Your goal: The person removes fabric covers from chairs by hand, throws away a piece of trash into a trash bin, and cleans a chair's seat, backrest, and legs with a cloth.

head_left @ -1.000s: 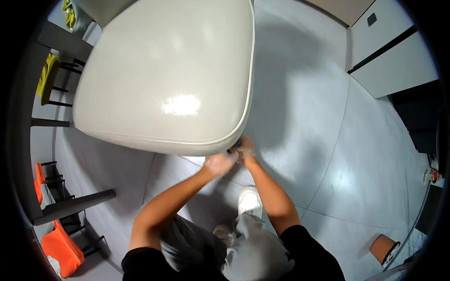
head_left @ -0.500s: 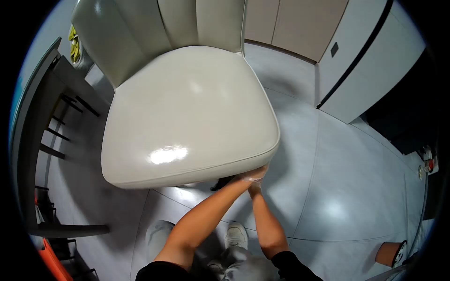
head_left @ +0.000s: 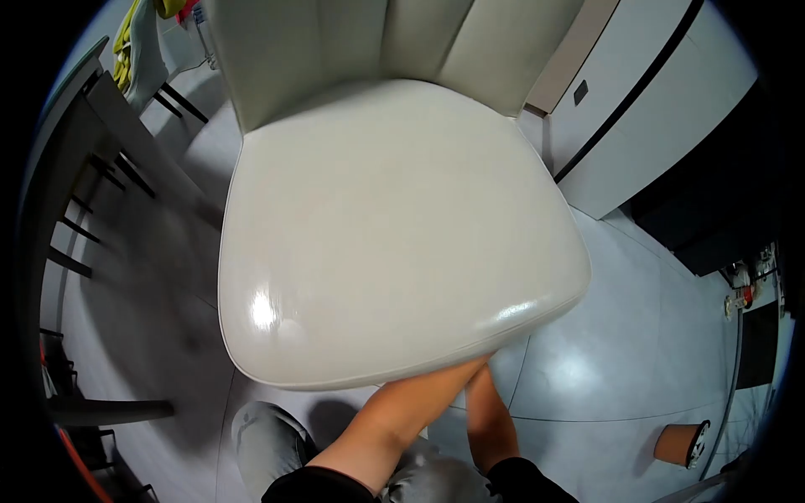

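A cream padded chair seat (head_left: 402, 226) with a channelled backrest (head_left: 369, 42) fills the middle of the view, close to me. Its smooth cover carries bright reflections along the front. Both my forearms reach beneath the front edge, right of centre. My left forearm (head_left: 411, 411) slants up to the right, and my right forearm (head_left: 490, 419) rises beside it, the two meeting near the edge. The seat hides both my hands, so their fingers and what they touch do not show.
A dark table (head_left: 109, 126) stands on the left, with another chair (head_left: 147, 67) bearing yellow cloth behind it. White cabinet panels (head_left: 637, 92) stand at the upper right. A brown pot (head_left: 675, 443) lies on its side on the grey tiled floor (head_left: 595, 369). My grey-trousered leg (head_left: 268, 436) is below.
The chair has shifted right, turned slightly and grown larger in view. My hands, partly visible under its front edge before, with clear plastic on at least one, are now hidden beneath the seat.
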